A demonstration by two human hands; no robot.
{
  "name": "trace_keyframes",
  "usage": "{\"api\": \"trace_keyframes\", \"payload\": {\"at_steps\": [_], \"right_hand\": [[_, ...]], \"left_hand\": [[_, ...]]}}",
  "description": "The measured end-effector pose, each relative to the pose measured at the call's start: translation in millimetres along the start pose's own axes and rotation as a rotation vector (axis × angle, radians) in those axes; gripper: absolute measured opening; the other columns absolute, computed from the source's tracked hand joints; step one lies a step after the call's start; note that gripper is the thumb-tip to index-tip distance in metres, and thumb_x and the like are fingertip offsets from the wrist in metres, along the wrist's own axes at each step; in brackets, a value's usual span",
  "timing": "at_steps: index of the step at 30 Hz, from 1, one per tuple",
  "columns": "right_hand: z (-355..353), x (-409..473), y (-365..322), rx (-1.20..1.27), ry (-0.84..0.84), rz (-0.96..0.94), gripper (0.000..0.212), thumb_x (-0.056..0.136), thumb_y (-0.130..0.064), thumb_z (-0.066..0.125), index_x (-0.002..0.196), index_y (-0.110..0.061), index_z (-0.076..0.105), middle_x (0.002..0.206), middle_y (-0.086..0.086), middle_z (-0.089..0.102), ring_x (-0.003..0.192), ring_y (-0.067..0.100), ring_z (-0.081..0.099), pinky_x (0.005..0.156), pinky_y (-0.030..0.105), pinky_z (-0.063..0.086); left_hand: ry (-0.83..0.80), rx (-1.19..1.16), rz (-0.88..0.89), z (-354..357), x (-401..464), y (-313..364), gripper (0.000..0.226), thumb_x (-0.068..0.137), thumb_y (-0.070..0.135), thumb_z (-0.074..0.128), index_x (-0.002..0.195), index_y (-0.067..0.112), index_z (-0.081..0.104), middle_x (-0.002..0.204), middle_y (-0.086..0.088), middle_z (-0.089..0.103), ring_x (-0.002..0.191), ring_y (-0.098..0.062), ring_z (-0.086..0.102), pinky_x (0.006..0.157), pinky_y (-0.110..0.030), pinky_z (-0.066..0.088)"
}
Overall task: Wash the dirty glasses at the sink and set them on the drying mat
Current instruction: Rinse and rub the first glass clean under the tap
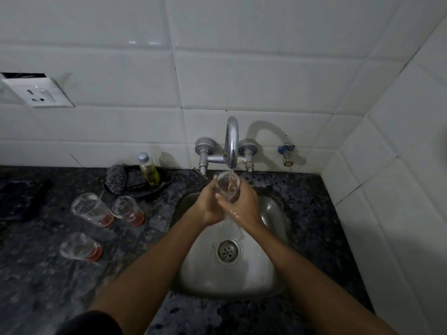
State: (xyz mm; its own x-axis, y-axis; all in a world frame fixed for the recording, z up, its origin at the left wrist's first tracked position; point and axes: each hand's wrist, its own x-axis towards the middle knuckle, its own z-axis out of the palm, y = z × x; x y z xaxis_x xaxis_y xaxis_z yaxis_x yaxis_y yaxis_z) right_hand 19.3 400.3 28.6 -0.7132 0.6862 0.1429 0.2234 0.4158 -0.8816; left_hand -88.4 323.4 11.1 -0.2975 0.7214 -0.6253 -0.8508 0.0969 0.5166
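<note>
A clear glass [228, 186] is held upright under the running tap [231, 143], and water streams into it and spills down over the steel sink [271, 274]. My left hand [206, 206] grips the glass from the left. My right hand [242, 205] wraps round it from the right, wet. Three more glasses with reddish dregs stand on the dark counter to the left: one [90, 209], a second [128, 211] beside it, and a third [79, 247] nearer me. A dark mat [17, 197] lies at the far left.
A black dish [145, 189] behind the glasses holds scrubbers [117, 181] and a small bottle of yellow liquid [148, 169]. A wall socket [38, 93] sits at upper left, a small valve [286, 154] right of the tap. Tiled walls close off the back and right.
</note>
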Motion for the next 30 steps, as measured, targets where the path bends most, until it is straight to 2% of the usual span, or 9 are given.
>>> {"api": "trace_keyframes", "payload": {"at_steps": [4,8,14,17,19,21,24,28,30], "right_hand": [[-21,-5,3,-0.23,-0.037,-0.265,0.069,0.085,-0.024,0.085,0.145,-0.015,0.051,0.139,-0.001,0.053,0.126,0.0,0.052,0.105,0.011,0.042],[-30,-2,5,-0.455,-0.066,-0.63,0.032,0.096,-0.017,0.073,0.123,-0.002,0.065,0.121,0.013,0.061,0.112,0.021,0.056,0.099,0.033,0.053],[-28,14,-8,-0.216,-0.351,-0.264,0.021,0.105,-0.022,0.061,0.116,-0.007,0.072,0.099,-0.005,0.071,0.089,0.006,0.066,0.079,0.024,0.052],[-37,23,-7,-0.431,-0.452,-0.451,0.023,0.102,-0.022,0.064,0.118,-0.007,0.07,0.114,0.009,0.074,0.104,0.023,0.069,0.085,0.038,0.055],[-43,25,-2,-0.667,-0.491,-0.576,0.03,0.102,-0.022,0.065,0.129,-0.009,0.066,0.13,0.012,0.069,0.12,0.027,0.064,0.094,0.043,0.056],[-37,18,-4,-0.58,-0.484,-0.506,0.031,0.105,-0.024,0.06,0.132,-0.01,0.066,0.133,0.01,0.068,0.122,0.023,0.062,0.101,0.041,0.053],[-21,7,-18,-0.195,-0.419,-0.296,0.029,0.108,-0.025,0.054,0.131,-0.016,0.07,0.126,0.001,0.072,0.114,0.011,0.066,0.1,0.029,0.053],[-30,16,-18,-0.58,-0.392,-0.481,0.035,0.109,-0.033,0.052,0.132,-0.011,0.064,0.125,0.009,0.071,0.11,0.024,0.069,0.09,0.04,0.057],[-35,20,-10,-0.643,-0.434,-0.48,0.035,0.108,-0.034,0.054,0.132,-0.011,0.063,0.125,0.009,0.07,0.11,0.024,0.068,0.09,0.042,0.057]], "left_hand": [[-0.031,-0.168,0.155,-1,8,-4,0.034,0.097,0.03,0.06,0.119,0.005,0.065,0.11,-0.014,0.065,0.092,-0.026,0.068,0.083,-0.039,0.059],[0.032,-0.194,0.242,2,14,3,0.014,0.093,0.027,0.062,0.09,0.014,0.064,0.087,-0.002,0.057,0.075,-0.018,0.057,0.07,-0.032,0.05],[0.074,-0.257,0.294,7,7,10,0.016,0.091,0.02,0.062,0.077,0.013,0.063,0.079,-0.004,0.06,0.068,-0.02,0.062,0.065,-0.033,0.055],[0.031,-0.147,0.251,2,7,12,0.044,0.101,0.044,0.059,0.104,0.003,0.073,0.095,-0.013,0.069,0.079,-0.024,0.067,0.064,-0.034,0.055],[0.024,-0.017,0.228,-3,8,15,0.054,0.089,0.053,0.074,0.114,0.005,0.075,0.105,-0.013,0.064,0.086,-0.024,0.06,0.069,-0.034,0.049],[0.068,0.001,0.216,-4,12,16,0.052,0.079,0.039,0.082,0.114,0.001,0.074,0.105,-0.015,0.064,0.087,-0.026,0.061,0.072,-0.036,0.053],[0.129,-0.024,0.282,9,-1,15,0.023,0.098,0.026,0.061,0.091,0.006,0.069,0.087,-0.009,0.067,0.076,-0.02,0.068,0.074,-0.032,0.058],[0.075,-0.003,0.203,12,-6,21,0.047,0.105,0.046,0.053,0.109,0.004,0.073,0.097,-0.012,0.073,0.091,-0.026,0.071,0.087,-0.039,0.058],[0.114,0.031,0.19,14,-8,27,0.041,0.106,0.044,0.054,0.097,0.008,0.072,0.083,-0.008,0.072,0.074,-0.022,0.069,0.064,-0.035,0.057]]}}
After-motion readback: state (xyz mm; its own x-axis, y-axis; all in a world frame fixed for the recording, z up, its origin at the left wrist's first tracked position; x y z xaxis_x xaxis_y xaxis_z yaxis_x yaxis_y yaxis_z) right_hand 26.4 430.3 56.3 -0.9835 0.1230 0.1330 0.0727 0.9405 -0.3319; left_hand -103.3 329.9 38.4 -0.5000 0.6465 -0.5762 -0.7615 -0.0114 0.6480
